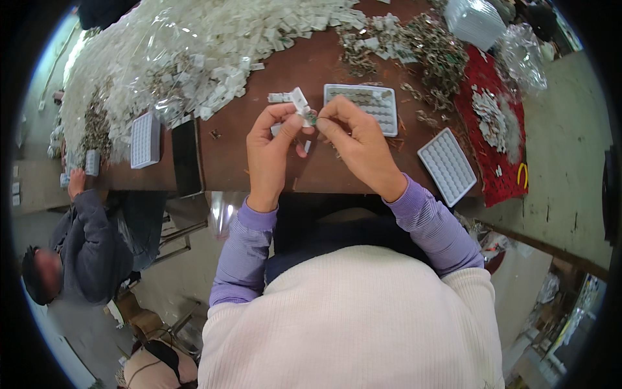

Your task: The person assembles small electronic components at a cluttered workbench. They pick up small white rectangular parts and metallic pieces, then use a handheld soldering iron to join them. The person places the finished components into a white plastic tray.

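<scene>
My left hand (272, 152) and my right hand (356, 139) meet above the brown table (227, 155). Between their fingertips they pinch a small round metal piece (311, 118) with a white paper tag (299, 100) sticking up from it. Both thumbs and forefingers close on this piece. Just beyond my right hand lies a white grid tray (369, 104) partly filled with small pieces. A second, empty white grid tray (447, 165) sits to the right near the table edge.
A large heap of white tags (214, 45) covers the far left of the table. A tangle of metal pieces (434, 52) lies far right. A red cloth (499, 123), a black phone (186, 155), another tray (145, 139). A seated person (91, 240) works at left.
</scene>
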A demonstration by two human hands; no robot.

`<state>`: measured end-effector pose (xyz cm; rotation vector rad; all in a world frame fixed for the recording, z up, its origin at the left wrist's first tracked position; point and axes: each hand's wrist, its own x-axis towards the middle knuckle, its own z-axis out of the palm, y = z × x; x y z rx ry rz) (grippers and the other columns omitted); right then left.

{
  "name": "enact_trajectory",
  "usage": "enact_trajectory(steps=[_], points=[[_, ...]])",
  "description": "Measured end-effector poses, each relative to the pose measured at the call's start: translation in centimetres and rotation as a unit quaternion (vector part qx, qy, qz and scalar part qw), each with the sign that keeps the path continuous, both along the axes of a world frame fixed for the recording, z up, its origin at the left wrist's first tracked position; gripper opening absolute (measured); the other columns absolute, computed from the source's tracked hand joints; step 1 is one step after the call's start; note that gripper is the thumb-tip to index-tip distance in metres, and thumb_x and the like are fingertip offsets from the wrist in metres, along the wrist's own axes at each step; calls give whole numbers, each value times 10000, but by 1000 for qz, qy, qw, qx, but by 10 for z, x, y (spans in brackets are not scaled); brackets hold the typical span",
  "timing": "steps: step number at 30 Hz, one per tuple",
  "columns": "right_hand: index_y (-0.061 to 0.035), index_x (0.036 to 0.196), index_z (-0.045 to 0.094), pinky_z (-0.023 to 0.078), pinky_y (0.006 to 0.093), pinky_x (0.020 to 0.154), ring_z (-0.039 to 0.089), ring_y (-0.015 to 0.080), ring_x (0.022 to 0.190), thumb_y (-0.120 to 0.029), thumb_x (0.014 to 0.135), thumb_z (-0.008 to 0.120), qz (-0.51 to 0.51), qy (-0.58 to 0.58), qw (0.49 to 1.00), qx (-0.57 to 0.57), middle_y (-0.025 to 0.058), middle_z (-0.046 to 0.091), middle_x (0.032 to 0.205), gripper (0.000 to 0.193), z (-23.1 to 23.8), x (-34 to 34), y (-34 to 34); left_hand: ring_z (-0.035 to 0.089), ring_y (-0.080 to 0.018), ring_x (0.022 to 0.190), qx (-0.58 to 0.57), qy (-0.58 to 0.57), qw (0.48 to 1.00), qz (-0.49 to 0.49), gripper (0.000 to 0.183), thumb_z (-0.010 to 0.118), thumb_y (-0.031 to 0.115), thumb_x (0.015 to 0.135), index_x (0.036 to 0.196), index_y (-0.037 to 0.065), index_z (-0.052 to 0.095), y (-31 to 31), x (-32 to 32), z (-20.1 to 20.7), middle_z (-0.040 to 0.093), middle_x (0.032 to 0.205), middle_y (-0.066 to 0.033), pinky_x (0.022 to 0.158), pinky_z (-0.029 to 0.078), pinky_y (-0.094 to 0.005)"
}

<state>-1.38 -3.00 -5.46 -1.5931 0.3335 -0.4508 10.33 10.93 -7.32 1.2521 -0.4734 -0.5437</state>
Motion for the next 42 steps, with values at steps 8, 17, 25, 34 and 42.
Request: enact_trajectory(steps=[8, 17, 25, 34, 42], points=[[2, 1040, 609, 520, 418, 701, 679, 338, 756, -7, 991, 630, 96, 3, 984, -153, 179, 660, 832, 54, 21, -42, -26, 636, -68, 839, 69, -157, 979, -109, 236, 870, 72, 919, 1052, 49, 676, -5, -17, 25, 659, 921, 21, 710, 514, -234], [-32, 992, 617, 481, 466, 822, 664, 370, 870, 0, 887, 681, 42, -84, 922, -375, 142, 659, 885, 127, 26, -87, -41, 592, -62, 798, 111, -337, 925, -139, 234, 875, 102, 917, 1021, 37, 676, -22, -49, 36, 653, 868, 11, 683, 479, -238], [-43, 969, 664, 506, 440, 885, 658, 317, 863, 46, 874, 743, -97, -63, 925, -362, 94, 655, 875, 152, -3, -95, -30, 586, -20, 698, 44, 207, 969, -126, 154, 724, 155, 1057, 1139, 26, 736, -27, -76, 19, 792, 991, -87, 494, 392, -181], [-65, 998, 695, 505, 487, 1026, 673, 313, 967, -39, 859, 784, -58, -66, 889, -449, 73, 665, 957, 167, -7, -85, -24, 593, -42, 677, 125, 91, 980, -125, 145, 733, 172, 1054, 1123, 47, 710, -10, -77, 6, 709, 909, -16, 476, 399, -181], [-70, 1037, 787, 552, 390, 744, 690, 311, 876, -42, 869, 816, -147, -7, 948, -281, 108, 683, 956, 173, -27, -40, -35, 625, -40, 751, 24, 185, 982, -39, 232, 686, 164, 1082, 1265, 22, 688, 2, -38, -1, 793, 1209, -148, 494, 424, -176]])
